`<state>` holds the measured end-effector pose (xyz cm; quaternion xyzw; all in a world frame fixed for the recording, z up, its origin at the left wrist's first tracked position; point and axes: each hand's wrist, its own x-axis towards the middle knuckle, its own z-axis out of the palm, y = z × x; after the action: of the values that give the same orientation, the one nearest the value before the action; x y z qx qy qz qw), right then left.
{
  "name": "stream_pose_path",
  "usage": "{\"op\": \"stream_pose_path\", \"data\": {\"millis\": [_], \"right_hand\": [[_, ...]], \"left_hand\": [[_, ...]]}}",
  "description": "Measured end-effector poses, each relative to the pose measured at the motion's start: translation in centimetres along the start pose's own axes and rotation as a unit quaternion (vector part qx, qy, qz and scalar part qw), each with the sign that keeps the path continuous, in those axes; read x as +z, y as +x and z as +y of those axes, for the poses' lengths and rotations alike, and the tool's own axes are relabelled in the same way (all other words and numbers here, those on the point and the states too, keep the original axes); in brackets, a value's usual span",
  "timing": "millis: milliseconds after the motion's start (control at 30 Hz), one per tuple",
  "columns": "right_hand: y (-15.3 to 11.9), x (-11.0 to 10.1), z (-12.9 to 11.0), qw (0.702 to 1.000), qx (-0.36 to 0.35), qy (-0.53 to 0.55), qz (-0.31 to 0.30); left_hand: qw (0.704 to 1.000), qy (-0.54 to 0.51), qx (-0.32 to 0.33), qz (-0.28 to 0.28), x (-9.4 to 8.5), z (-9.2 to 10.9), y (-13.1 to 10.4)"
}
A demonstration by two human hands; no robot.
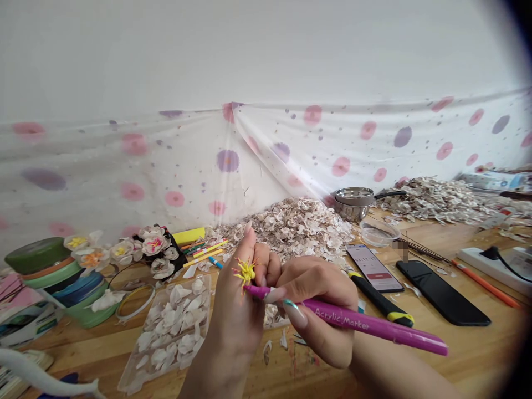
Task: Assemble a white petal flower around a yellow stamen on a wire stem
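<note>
My right hand grips a purple acrylic marker, its barrel pointing off to the lower right. The marker's tip touches or nearly touches a small yellow flower centre with thin, reddish-tipped stamens. That flower centre sits at the thumb side of my left hand, whose fingers are curled round and whose thumb points up. What the left fingers grip below it is hidden. Under the hands lies a clear tray of pale petals.
Behind the hands rises a heap of pale petals, with a metal pan beside it. Finished-looking flowers and stacked tape rolls stand left. A black-yellow handled tool, two phones and a power strip lie right.
</note>
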<state>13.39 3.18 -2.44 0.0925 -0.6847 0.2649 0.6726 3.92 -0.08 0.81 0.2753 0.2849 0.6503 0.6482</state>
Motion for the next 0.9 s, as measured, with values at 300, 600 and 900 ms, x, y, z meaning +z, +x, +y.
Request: {"op": "stream_pose_path", "data": {"millis": [300,600,900], "right_hand": [[-0.1,0.0,-0.1,1.000,-0.008,-0.008,-0.014],[-0.2,0.0,-0.2,1.000,-0.002,-0.013,-0.004],[-0.2,-0.9,-1.4,0.995,0.087,0.039,0.013]], "left_hand": [[1.000,-0.001,0.014,0.002,0.0,0.1,0.2],[1.000,-0.001,0.012,0.003,0.0,0.2,0.1],[0.989,0.085,0.109,0.055,0.5,0.3,-0.2]]}}
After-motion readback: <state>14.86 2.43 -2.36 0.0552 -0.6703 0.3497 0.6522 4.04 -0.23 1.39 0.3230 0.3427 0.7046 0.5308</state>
